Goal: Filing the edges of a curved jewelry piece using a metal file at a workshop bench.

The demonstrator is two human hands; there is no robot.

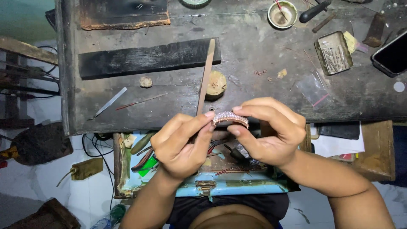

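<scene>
A curved, rose-gold band set with rows of small clear stones (230, 117) is held between both hands just above the front edge of the dark workbench (254, 55). My left hand (180, 144) pinches its left end with thumb and forefinger and also grips a long flat file (206, 76) that sticks up and away over the bench. My right hand (271, 131) pinches the band's right end between thumb and fingers.
An open drawer (203, 186) of hand tools sits below the hands. On the bench lie a black wooden block (148, 57), a small metal tin of pins (333, 53), a little bowl (282, 14), a phone (392, 53) and a thin metal strip (111, 101).
</scene>
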